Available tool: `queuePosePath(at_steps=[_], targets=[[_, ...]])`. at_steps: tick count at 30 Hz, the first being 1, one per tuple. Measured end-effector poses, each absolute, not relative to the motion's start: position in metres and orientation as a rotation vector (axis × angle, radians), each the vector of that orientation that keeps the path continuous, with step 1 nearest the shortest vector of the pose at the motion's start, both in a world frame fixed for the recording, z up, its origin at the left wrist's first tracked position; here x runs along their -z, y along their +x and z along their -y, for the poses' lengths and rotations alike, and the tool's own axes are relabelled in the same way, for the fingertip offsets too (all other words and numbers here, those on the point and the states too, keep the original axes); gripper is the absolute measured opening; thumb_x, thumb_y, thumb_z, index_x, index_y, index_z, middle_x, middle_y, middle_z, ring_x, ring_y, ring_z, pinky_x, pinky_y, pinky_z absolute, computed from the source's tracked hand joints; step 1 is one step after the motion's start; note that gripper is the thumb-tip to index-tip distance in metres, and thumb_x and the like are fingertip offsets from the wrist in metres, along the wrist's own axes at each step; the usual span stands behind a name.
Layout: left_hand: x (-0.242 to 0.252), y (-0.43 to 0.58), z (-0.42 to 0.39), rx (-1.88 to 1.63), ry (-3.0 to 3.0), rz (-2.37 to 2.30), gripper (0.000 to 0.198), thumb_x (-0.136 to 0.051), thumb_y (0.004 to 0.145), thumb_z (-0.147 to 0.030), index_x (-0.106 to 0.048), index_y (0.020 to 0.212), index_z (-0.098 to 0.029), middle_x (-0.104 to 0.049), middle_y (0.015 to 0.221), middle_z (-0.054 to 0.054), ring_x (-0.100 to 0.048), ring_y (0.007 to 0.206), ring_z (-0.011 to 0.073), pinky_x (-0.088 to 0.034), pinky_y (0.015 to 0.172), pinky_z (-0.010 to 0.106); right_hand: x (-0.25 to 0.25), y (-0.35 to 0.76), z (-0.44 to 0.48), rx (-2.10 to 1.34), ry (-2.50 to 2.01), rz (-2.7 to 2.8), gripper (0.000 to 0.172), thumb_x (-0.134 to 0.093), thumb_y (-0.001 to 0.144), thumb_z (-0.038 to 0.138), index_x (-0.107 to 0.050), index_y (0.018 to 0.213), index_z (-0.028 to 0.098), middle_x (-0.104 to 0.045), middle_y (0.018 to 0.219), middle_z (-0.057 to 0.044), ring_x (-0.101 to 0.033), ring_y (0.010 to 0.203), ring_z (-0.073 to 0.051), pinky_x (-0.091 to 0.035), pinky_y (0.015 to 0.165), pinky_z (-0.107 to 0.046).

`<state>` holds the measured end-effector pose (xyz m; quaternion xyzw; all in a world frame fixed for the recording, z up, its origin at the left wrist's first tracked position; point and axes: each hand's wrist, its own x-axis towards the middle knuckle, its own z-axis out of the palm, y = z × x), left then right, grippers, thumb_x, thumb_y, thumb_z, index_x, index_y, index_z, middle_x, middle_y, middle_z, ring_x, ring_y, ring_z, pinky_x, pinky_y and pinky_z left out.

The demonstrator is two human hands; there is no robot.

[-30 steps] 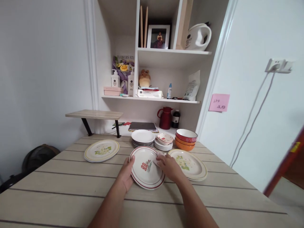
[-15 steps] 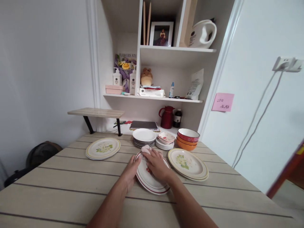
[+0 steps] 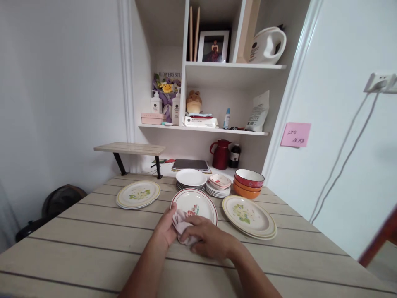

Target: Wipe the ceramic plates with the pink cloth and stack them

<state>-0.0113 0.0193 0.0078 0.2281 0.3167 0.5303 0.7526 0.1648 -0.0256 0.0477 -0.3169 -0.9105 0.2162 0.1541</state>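
In front of me is a white plate (image 3: 203, 203) with a dark red rim line and a small red and green print. My left hand (image 3: 167, 225) grips its left edge, thumb on top and fingers underneath. A pale pinkish cloth (image 3: 182, 223) is bunched over the plate's near left edge. My right hand (image 3: 207, 236) has its fingers closed on this cloth and covers the plate's near side. To the right lie stacked plates with a yellow rim and green leaf print (image 3: 248, 217). Similar yellow-rimmed plates (image 3: 138, 194) lie to the left.
Behind the plate stand a stack of white and dark plates (image 3: 191, 178), small dishes (image 3: 219, 182) and stacked red and orange bowls (image 3: 248, 184). A red jug (image 3: 221, 155) and a dark bottle (image 3: 235, 155) are at the back. A small raised shelf (image 3: 130, 147) stands at the left.
My right hand and the cloth have moved from the plate's far edge to its near left edge. The plate has turned and shifted away from me, uncovering its print.
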Motion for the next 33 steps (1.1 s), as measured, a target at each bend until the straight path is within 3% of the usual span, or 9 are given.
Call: queuePosePath(at_steps=[3, 7, 12, 18, 26, 29, 33], targets=[[-0.009, -0.009, -0.020, -1.258, 0.511, -0.666, 0.048, -0.062, 0.084, -0.033, -0.055, 0.126, -0.010, -0.075, 0.099, 0.016, -0.071, 0.093, 0.0290, -0.053, 0.089, 0.044, -0.048, 0.180, 0.019, -0.597, -1.049, 2.581, 0.032, -0.059, 0.078, 0.020, -0.071, 0.105, 0.033, -0.055, 0.136, 0.001, -0.044, 0.129, -0.023, -0.032, 0.107, -0.038], [-0.009, -0.007, -0.018, -1.284, 0.564, -0.697, 0.037, -0.065, 0.082, -0.025, -0.057, 0.116, -0.011, -0.075, 0.097, 0.015, -0.071, 0.092, 0.0270, -0.053, 0.090, 0.043, -0.040, 0.192, 0.007, -0.430, -1.327, 2.405, 0.039, -0.046, 0.089, 0.025, -0.063, 0.124, 0.030, -0.056, 0.134, -0.005, -0.047, 0.124, -0.025, -0.034, 0.105, -0.041], [-0.006, -0.004, -0.015, -1.347, 0.606, -0.800, 0.043, -0.074, 0.074, -0.026, -0.052, 0.111, -0.020, -0.074, 0.093, 0.008, -0.071, 0.086, 0.0241, -0.054, 0.085, 0.043, -0.022, 0.183, -0.010, -0.132, -1.570, 2.250, 0.049, -0.042, 0.090, 0.019, -0.049, 0.139, 0.021, -0.048, 0.142, -0.013, -0.046, 0.125, -0.028, -0.036, 0.102, -0.041], [-0.006, -0.003, -0.012, -1.279, 0.697, -0.754, 0.051, -0.078, 0.069, -0.026, -0.050, 0.111, -0.022, -0.072, 0.093, 0.006, -0.069, 0.086, 0.0233, -0.053, 0.084, 0.041, -0.014, 0.163, -0.024, 0.047, -1.738, 2.126, 0.046, -0.039, 0.093, 0.023, -0.047, 0.139, 0.023, -0.037, 0.150, -0.013, -0.040, 0.129, -0.032, -0.030, 0.104, -0.049], [-0.011, -0.001, -0.007, -1.245, 0.744, -0.699, 0.042, -0.078, 0.071, -0.029, -0.056, 0.106, -0.021, -0.071, 0.104, 0.008, -0.068, 0.095, 0.0221, -0.049, 0.092, 0.037, -0.018, 0.150, -0.024, -0.080, -1.442, 2.285, 0.055, -0.041, 0.091, 0.018, -0.038, 0.145, 0.028, -0.027, 0.157, -0.005, -0.019, 0.143, -0.029, -0.017, 0.113, -0.052], [-0.013, 0.001, -0.006, -1.230, 0.754, -0.601, 0.040, -0.072, 0.077, -0.040, -0.059, 0.110, -0.021, -0.070, 0.113, 0.011, -0.065, 0.105, 0.0231, -0.047, 0.096, 0.037, -0.025, 0.145, -0.017, -0.216, -1.260, 2.379, 0.056, -0.044, 0.091, 0.023, -0.035, 0.147, 0.027, -0.025, 0.157, -0.006, -0.015, 0.145, -0.026, -0.016, 0.115, -0.050], [-0.015, 0.003, -0.004, -1.179, 0.721, -0.584, 0.057, -0.057, 0.080, -0.059, -0.059, 0.123, -0.021, -0.070, 0.116, 0.015, -0.063, 0.112, 0.0270, -0.047, 0.098, 0.041, -0.037, 0.142, 0.000, -0.406, -1.054, 2.486, 0.057, -0.040, 0.096, 0.032, -0.025, 0.151, 0.028, -0.022, 0.158, -0.007, -0.016, 0.145, -0.024, -0.015, 0.117, -0.047]])
